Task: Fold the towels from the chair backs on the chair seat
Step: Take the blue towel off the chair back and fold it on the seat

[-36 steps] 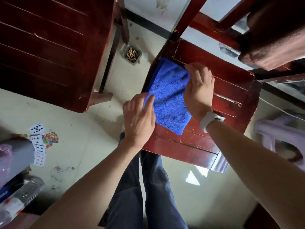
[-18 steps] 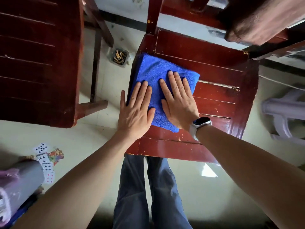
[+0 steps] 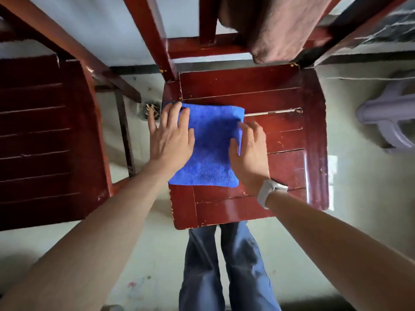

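A folded blue towel [image 3: 210, 151] lies on the left half of the red wooden chair seat [image 3: 285, 131]. My left hand [image 3: 170, 138] rests flat on the towel's left edge, fingers spread and reaching its far left corner. My right hand [image 3: 249, 151] is at the towel's right edge, with a raised fold of blue cloth pinched between thumb and fingers. A white watch sits on that wrist. A brown towel [image 3: 280, 25] hangs over the chair back at the top, apart from both hands.
A second red chair [image 3: 45, 142] stands close on the left. A small dish of cigarette butts [image 3: 151, 110] sits on the floor between the chairs. A pale plastic stool [image 3: 388, 122] is at the right. My legs in jeans [image 3: 224, 265] stand before the seat.
Both hands lay flat side by side on the towel's near part; now they have spread to its left and right edges. The right hand has pinched up the right edge.
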